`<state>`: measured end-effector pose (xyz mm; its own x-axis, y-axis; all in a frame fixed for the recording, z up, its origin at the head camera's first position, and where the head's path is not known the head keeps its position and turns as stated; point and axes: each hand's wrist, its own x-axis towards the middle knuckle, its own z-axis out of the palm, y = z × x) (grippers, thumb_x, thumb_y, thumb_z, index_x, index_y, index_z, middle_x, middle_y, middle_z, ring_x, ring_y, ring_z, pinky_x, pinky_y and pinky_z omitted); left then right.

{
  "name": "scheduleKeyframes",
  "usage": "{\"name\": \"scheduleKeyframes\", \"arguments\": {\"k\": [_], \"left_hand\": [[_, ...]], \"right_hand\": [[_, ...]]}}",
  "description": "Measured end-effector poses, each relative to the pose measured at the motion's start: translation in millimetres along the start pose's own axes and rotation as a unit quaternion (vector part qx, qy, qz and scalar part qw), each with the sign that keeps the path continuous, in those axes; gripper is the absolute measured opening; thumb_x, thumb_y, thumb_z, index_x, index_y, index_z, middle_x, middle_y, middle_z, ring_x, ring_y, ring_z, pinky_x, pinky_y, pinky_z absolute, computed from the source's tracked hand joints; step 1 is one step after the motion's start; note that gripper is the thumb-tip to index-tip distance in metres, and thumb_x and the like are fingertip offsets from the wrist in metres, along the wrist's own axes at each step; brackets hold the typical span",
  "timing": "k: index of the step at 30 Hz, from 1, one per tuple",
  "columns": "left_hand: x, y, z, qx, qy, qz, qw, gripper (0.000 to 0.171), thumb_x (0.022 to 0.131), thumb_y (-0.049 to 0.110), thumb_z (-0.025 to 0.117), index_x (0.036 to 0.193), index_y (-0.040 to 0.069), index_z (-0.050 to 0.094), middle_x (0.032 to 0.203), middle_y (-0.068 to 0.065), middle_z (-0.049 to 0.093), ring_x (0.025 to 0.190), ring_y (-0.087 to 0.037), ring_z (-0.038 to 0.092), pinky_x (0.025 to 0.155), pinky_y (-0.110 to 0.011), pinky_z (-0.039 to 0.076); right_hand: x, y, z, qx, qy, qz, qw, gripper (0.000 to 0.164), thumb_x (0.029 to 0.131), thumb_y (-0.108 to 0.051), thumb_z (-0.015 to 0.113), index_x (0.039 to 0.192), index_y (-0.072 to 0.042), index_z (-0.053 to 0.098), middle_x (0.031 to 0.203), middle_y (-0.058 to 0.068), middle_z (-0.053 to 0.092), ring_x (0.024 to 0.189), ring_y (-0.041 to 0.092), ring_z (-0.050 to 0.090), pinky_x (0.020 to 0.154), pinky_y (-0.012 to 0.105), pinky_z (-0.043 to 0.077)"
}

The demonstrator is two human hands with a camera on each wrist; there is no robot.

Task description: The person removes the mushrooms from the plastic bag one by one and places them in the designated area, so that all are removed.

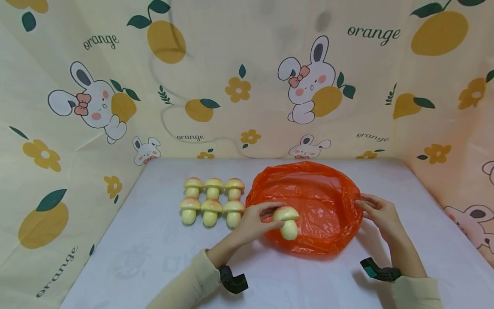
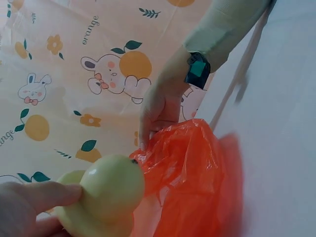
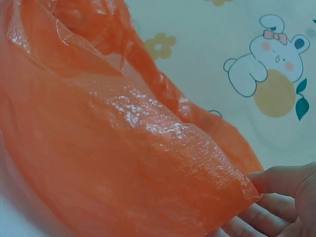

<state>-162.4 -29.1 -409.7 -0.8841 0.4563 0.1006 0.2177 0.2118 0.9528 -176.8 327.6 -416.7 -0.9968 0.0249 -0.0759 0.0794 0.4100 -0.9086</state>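
My left hand [image 1: 252, 221] grips a pale yellow-green toy mushroom [image 1: 287, 223] with a domed cap, held over the left part of an open orange-red plastic bag [image 1: 308, 249]. In the left wrist view the mushroom's rounded stem end [image 2: 112, 185] faces the camera, with the thumb pressed against it. At the bag's right side, my right hand [image 1: 380, 210] pinches the rim between thumb and fingers; the right wrist view shows the thumb [image 3: 281, 180] on the film's edge. The bag's mouth faces up toward the head camera.
Two rows of similar toy mushrooms [image 1: 212, 206] stand left of the bag on the white table [image 1: 154, 240]. A patterned cloth backdrop [image 1: 239, 51] with rabbits and oranges rises behind the table and along both sides. Each wrist wears a dark band.
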Motion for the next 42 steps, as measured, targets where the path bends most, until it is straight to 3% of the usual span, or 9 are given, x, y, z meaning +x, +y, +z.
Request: {"name": "scheduleKeyframes", "arguments": {"k": [8, 16, 22, 33, 42], "left_hand": [[-13.2, 2.9, -11.2, -0.006, -0.011, 0.011, 0.9999, 0.048, 0.086, 0.013, 0.071, 0.131, 0.003, 0.057, 0.131, -0.015, 0.062, 0.121, -0.029, 0.061, 0.103, -0.03, 0.051], [-22.1, 3.8, -19.8, 0.033, -0.017, 0.029, 0.9989, 0.048, 0.085, 0.015, 0.073, 0.13, 0.006, 0.059, 0.131, -0.01, 0.064, 0.12, -0.024, 0.063, 0.102, -0.028, 0.052], [-27.7, 3.8, -30.9, 0.059, -0.025, 0.052, 0.9966, 0.048, 0.085, 0.017, 0.073, 0.13, 0.007, 0.059, 0.13, -0.009, 0.064, 0.118, -0.023, 0.063, 0.1, -0.02, 0.05], [-37.0, 1.5, -47.1, 0.075, -0.054, 0.095, 0.9911, 0.048, 0.086, 0.014, 0.072, 0.13, 0.002, 0.057, 0.131, -0.013, 0.064, 0.12, -0.026, 0.062, 0.103, -0.027, 0.051], [-43.6, -6.7, -65.1, 0.072, -0.051, 0.096, 0.9915, 0.047, 0.085, 0.012, 0.072, 0.13, 0.004, 0.058, 0.13, -0.013, 0.063, 0.121, -0.027, 0.061, 0.104, -0.034, 0.051]], "right_hand": [[1, 1, -1, 0.006, -0.001, -0.007, 1.0, 0.058, 0.097, -0.034, 0.054, 0.137, 0.008, 0.044, 0.088, -0.041, 0.059, 0.083, -0.015, 0.061, 0.074, 0.009, 0.055], [1, 3, -2, 0.022, -0.004, -0.007, 1.0, 0.05, 0.097, -0.032, 0.056, 0.133, 0.002, 0.051, 0.087, -0.039, 0.06, 0.082, -0.016, 0.06, 0.073, 0.009, 0.055], [1, 3, -1, 0.016, -0.005, -0.009, 1.0, 0.054, 0.097, -0.031, 0.055, 0.135, 0.007, 0.047, 0.087, -0.039, 0.06, 0.082, -0.016, 0.06, 0.073, 0.008, 0.055], [0, 1, -2, 0.017, -0.005, -0.018, 1.0, 0.055, 0.097, -0.03, 0.055, 0.135, 0.009, 0.046, 0.088, -0.039, 0.061, 0.083, -0.016, 0.061, 0.072, 0.008, 0.055], [0, 0, -2, 0.008, -0.003, -0.005, 1.0, 0.06, 0.097, -0.032, 0.055, 0.137, 0.011, 0.041, 0.086, -0.04, 0.059, 0.082, -0.018, 0.059, 0.073, 0.008, 0.054]]}}
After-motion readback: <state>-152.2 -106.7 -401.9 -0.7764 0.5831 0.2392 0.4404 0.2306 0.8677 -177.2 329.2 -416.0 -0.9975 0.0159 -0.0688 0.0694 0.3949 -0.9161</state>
